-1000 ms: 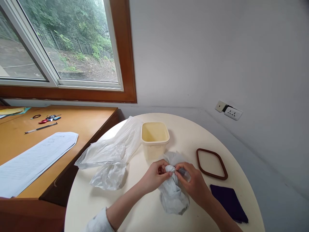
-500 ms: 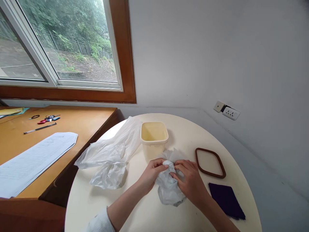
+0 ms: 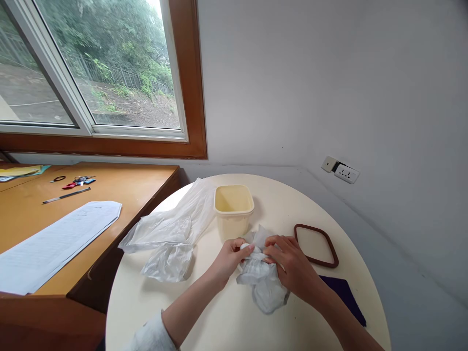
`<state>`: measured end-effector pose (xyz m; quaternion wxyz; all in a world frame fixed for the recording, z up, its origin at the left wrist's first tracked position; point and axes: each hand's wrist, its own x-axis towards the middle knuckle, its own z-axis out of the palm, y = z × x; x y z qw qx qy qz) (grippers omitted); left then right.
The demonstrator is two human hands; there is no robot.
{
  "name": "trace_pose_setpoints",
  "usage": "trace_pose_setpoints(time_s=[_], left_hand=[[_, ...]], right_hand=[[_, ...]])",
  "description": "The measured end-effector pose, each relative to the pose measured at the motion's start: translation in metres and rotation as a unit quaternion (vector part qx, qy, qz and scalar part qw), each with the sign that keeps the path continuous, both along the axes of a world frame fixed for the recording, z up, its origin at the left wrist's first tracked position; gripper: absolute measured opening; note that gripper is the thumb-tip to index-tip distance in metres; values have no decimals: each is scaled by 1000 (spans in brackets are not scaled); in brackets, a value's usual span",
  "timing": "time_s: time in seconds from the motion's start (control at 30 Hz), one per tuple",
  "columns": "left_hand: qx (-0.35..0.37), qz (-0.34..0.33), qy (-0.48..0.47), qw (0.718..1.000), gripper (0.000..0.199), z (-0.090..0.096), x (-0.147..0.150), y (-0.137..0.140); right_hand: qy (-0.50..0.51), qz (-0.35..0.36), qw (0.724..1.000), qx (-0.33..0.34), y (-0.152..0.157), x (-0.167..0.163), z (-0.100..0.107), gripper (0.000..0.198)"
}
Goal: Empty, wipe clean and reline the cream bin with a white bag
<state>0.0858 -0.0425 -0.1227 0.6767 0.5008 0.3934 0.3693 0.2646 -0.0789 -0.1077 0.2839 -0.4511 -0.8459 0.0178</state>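
A crumpled white plastic bag [image 3: 268,290] is gathered between my two hands, low over the round table. My left hand [image 3: 232,258] pinches its bunched middle with thumb and fingers. On the other side my right hand [image 3: 290,263] grips the same bunched part, its fingers curled and partly hidden by the plastic. Just beyond the hands stands a cream plastic tub [image 3: 234,222] without a cover on it. A second, larger white plastic bag [image 3: 173,224] lies spread out left of the tub.
A brown rounded frame [image 3: 333,251] and a dark purple cloth [image 3: 343,295] lie on the right of the cream table [image 3: 146,317]. The wooden desk [image 3: 146,185] at left holds papers [image 3: 62,243], a pen [image 3: 66,195] and scissors [image 3: 81,181].
My fingers have shifted on the bunched plastic, and the bag's lower part has swung slightly right. The right hand now covers more of it. The camera view has moved a little.
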Motion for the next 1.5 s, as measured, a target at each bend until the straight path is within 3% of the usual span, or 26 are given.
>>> trace_pose_setpoints(time_s=[0.13,0.27,0.4,0.5,0.67,0.9,1.1,1.23,1.5], left_hand=[[-48,14,-58,997,41,-2,2,0],[-76,-31,-87,993,40,5,3,-2],[-62,-98,-45,992,39,16,4,-5],[-39,-113,14,993,39,19,5,-5],[0,-94,33,995,40,14,10,-5],[-6,35,12,999,41,9,18,-10],[-2,15,26,1000,42,10,18,-11],[8,7,22,1000,40,10,19,-11],[45,-44,29,998,37,13,14,-13]], right_hand=[[-13,41,999,-23,-5,5,4,17],[6,28,997,-68,-8,11,7,17],[33,5,993,-115,-10,13,9,15],[54,12,989,-134,-10,10,11,11],[84,20,983,-161,-10,6,11,12],[95,17,974,-206,-15,6,12,16],[126,-3,961,-246,-15,6,10,22],[128,-30,958,-255,-16,2,10,15],[193,-53,958,-204,-12,1,2,14]])
